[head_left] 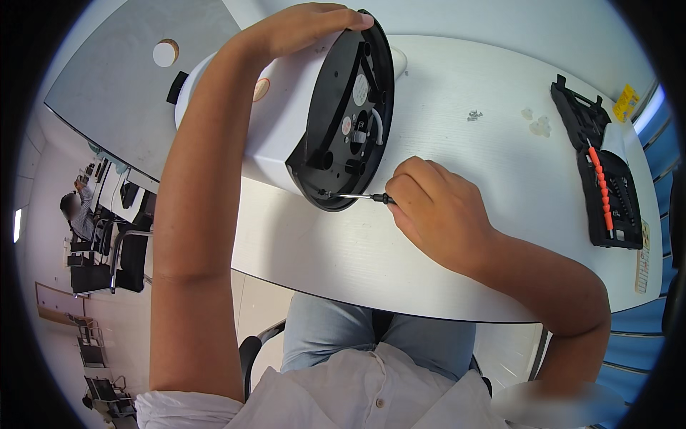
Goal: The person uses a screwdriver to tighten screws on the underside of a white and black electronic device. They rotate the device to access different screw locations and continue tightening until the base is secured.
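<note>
A white appliance [282, 121] lies on its side on the white table [457, 143], its round black base [348, 118] facing right. My left hand [304, 28] rests over the top rim of that base and steadies it. My right hand [432, 211] is closed around a screwdriver [364, 196]. Its thin metal shaft points left and the tip meets the lower edge of the black base.
An open black tool case [604, 168] with orange bits lies at the table's right end. Small loose screws [474, 114] and pale bits sit behind my right hand. Chairs and a seated person [77, 211] are far off at the left.
</note>
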A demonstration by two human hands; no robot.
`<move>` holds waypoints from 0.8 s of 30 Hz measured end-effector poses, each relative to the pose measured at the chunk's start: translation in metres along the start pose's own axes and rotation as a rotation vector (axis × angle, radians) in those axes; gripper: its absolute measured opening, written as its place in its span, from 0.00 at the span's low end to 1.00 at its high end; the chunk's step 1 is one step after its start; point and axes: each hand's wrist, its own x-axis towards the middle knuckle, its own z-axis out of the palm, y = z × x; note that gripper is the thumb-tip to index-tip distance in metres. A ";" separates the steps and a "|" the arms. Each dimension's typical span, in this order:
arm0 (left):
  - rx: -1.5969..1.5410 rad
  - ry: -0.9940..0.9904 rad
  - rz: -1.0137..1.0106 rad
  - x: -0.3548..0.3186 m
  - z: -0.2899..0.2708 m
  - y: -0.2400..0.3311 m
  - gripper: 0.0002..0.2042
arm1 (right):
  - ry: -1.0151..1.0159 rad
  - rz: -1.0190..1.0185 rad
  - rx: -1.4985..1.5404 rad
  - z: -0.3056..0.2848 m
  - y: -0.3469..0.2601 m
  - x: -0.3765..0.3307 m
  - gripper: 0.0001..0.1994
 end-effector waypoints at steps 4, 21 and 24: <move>-0.010 -0.021 0.014 -0.001 -0.001 0.003 0.31 | -0.007 0.021 0.015 0.002 0.001 -0.002 0.08; -0.063 0.010 -0.039 -0.001 0.002 0.000 0.31 | -0.102 0.072 0.072 -0.004 -0.002 0.001 0.11; -0.050 0.004 -0.022 0.001 0.001 -0.001 0.31 | -0.078 0.068 0.074 -0.003 -0.001 0.001 0.11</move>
